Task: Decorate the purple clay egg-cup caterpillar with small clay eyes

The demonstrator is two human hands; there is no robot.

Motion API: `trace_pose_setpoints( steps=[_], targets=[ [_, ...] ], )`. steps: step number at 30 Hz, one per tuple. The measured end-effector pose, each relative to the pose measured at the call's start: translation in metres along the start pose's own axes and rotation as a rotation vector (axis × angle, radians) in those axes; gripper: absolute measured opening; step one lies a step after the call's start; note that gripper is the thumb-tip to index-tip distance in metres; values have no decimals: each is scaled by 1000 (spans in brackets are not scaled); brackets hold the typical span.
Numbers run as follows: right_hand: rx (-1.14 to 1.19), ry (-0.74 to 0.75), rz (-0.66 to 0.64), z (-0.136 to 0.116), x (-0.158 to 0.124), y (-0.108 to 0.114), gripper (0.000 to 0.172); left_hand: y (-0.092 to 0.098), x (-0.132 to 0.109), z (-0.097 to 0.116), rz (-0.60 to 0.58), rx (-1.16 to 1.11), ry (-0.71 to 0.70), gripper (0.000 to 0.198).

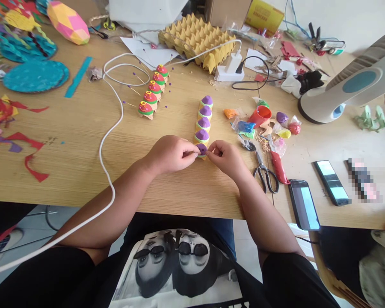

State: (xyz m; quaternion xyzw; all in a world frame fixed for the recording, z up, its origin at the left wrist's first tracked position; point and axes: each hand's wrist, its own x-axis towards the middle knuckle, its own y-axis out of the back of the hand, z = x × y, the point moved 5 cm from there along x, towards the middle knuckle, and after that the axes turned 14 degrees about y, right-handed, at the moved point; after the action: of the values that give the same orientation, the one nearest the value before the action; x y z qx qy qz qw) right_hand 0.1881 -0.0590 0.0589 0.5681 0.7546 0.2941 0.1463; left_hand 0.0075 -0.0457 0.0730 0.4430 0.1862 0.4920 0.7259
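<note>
A row of egg-carton cups [203, 124], coated in yellow, pale green and purple clay, runs away from me. My left hand [176, 152] has its fingertips pressed together at the left side of the nearest purple cap. From the other side my right hand [226, 159] pinches close to the same cap, where small dark spots show. Whatever lies between the fingertips of either hand is too small to make out. Farther left stands a second cup row [154, 88] in red and green clay, with purple-tipped sticks around it.
To the right lie scissors [265, 173], a red cutter [278, 164], bagged clay [246, 127], a red cup [259, 115] and phones [304, 204]. A white cable [104, 158] crosses on the left. Behind are an egg tray [197, 40] and a power strip [229, 73]. A lamp [340, 85] stands right.
</note>
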Motion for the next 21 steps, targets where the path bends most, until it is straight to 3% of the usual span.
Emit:
trace_pose_setpoints(
  steps=[21],
  targets=[
    [-26, 21, -12, 2, 1, -6, 12, -3, 1, 1, -34, 23, 7, 23]
  ],
)
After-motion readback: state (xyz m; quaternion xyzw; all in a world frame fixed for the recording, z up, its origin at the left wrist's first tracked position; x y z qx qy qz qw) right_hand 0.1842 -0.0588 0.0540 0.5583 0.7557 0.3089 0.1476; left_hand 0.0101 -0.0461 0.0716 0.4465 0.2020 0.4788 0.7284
